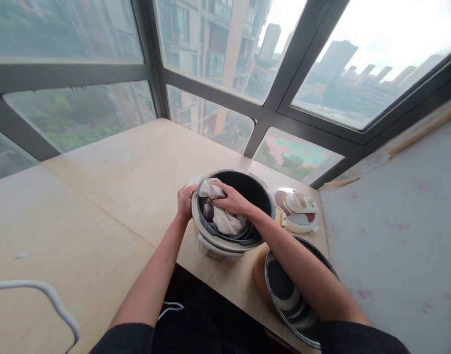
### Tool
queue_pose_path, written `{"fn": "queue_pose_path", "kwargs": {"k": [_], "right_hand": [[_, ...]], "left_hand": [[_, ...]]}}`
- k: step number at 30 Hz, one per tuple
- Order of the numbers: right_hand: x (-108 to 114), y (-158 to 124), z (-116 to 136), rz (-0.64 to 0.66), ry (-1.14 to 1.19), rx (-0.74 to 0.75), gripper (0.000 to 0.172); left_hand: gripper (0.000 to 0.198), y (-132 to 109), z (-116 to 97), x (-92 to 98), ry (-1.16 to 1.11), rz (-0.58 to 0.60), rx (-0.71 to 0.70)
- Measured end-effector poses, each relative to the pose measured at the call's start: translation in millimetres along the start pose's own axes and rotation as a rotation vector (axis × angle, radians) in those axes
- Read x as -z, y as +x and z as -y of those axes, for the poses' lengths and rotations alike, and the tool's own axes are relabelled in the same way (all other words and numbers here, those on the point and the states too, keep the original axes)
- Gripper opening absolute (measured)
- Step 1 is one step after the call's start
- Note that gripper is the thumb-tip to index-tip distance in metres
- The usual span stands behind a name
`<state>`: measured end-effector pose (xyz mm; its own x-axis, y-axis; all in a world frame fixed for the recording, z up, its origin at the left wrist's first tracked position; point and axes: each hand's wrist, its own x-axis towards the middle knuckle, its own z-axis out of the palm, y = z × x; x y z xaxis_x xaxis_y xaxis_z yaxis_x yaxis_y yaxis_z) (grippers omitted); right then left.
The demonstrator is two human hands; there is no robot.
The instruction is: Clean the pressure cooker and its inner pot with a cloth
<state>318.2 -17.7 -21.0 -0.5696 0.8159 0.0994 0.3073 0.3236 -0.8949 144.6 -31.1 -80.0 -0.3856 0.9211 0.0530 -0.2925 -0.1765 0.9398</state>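
Dark sleeves (361, 339) and a curved white cable (44, 287) come nearest the camera, both on the near side of the cooker (220, 251), the cable well to its left. Bare forearms stretch from the sleeves to the cooker. Whitish and crumpled, the cloth (227, 221) is inside the cooker's dark, round cavity, gathered in its left half. The right hand (235, 199) reaches in over the cooker's right side, back of the hand up, its fingers and thumb closed on the cloth: one bunch bulges past the fingertips toward the cooker's left wall, and the rest spreads below the thumb toward the near wall. A dark grey patch shows next to the cloth on the cooker's left; I cannot tell whether it belongs to the cloth. The left hand (185, 201) is clamped on the cooker's left edge, fingers curled and partly hidden, with the rim between it and the cloth. Just to the right of the cooker, the lid (299, 219) lies with its white handle up. The pot (261, 280), tan outside and dark within, stands at the cooker's near right, partly under the right forearm. Pale counter (111, 187) extends left of the cooker, grey-framed windows (211, 49) rise beyond it, and a flowered wall (387, 236) stands to its right.
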Motion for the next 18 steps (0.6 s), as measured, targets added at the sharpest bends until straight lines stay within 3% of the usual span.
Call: {"fn": "queue_pose_path", "kwargs": {"k": [3, 8, 14, 18], "right_hand": [[3.3, -5.2, 7.9, 0.187, 0.077, -0.053, 0.054], [9.7, -9.8, 21.3, 0.423, 0.141, -0.142, 0.045], [6.3, -6.5, 19.8, 0.699, -0.131, -0.157, 0.024], [2.0, -7.4, 19.4, 0.748, -0.279, -0.173, 0.020]], "left_hand": [[0.026, 0.7, -0.3, 0.6, -0.009, 0.052, 0.001], [0.029, 1.9, 0.6, 1.3, 0.021, 0.042, 0.010], [0.030, 2.4, -0.4, 1.2, 0.074, 0.032, -0.013], [0.031, 1.0, -2.4, 0.4, 0.117, 0.048, -0.063]]}}
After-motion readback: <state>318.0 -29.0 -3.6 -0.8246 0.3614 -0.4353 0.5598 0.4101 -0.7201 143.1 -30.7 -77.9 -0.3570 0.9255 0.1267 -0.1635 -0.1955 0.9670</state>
